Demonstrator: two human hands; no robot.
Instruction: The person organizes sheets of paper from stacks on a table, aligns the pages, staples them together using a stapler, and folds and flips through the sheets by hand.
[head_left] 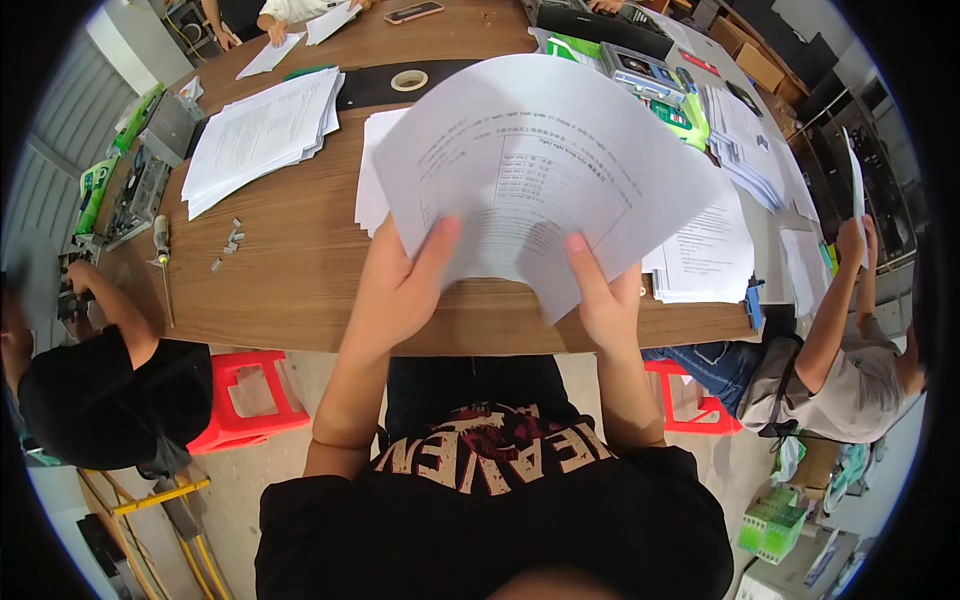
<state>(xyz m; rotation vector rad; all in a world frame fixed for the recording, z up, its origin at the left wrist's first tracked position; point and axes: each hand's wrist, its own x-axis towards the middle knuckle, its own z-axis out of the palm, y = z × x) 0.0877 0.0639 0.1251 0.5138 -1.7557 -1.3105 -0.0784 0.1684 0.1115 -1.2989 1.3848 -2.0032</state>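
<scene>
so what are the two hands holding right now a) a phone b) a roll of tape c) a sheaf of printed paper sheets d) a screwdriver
c, the left hand and the right hand both grip the lower edge of the printed paper sheets, raised over the wooden table.

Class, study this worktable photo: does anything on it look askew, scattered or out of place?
Yes. The stack of white printed sheets at the upper left of the brown wooden table is fanned, its edges uneven. Small grey metal pieces lie scattered loose beside a screwdriver.
</scene>
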